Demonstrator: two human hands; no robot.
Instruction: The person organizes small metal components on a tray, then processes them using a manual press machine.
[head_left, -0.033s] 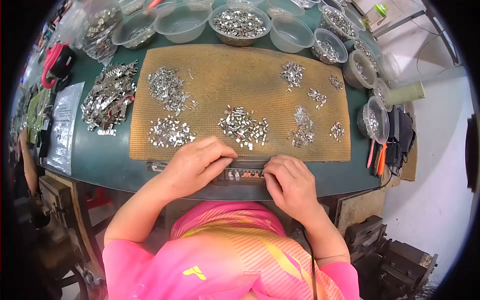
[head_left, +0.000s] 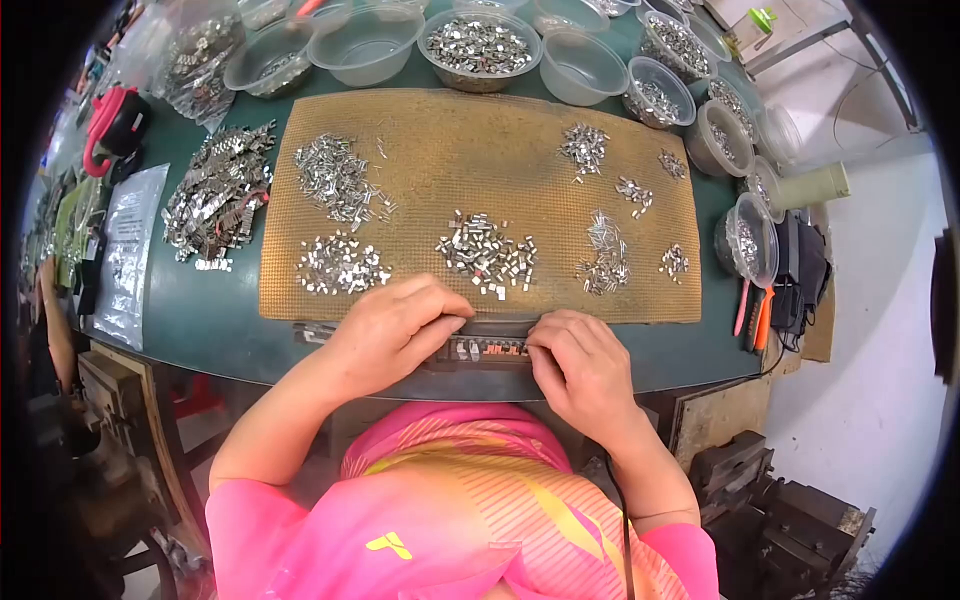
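Along the near edge of the bench [head_left: 230, 325], head view: a dark narrow strip [head_left: 443, 356] lies between the hands, just in front of the gold-brown mat [head_left: 470, 130]. Small silver pieces [head_left: 468, 350] and orange pieces [head_left: 506, 349] sit in a row along it.

Left hand [head_left: 400, 325]: thumb and forefinger tips drawn close together, above the strip; cannot tell whether anything is pinched. Right hand [head_left: 582, 365]: fingers curled, thumb side at the strip's visible right end; grip hidden.

Nearest heap: loose metal bits [head_left: 487, 252], on the mat just beyond the fingers.

Handling, by judgement: strip likely light and stiff, best held by its ends or long sides, off the seated pieces. Those look hard, slick and easily knocked askew; a fingertip pinch suits them.

Long axis runs left to right, roughly along the bench edge. Left end partly covered by the left hand; no front or back end distinguishable.
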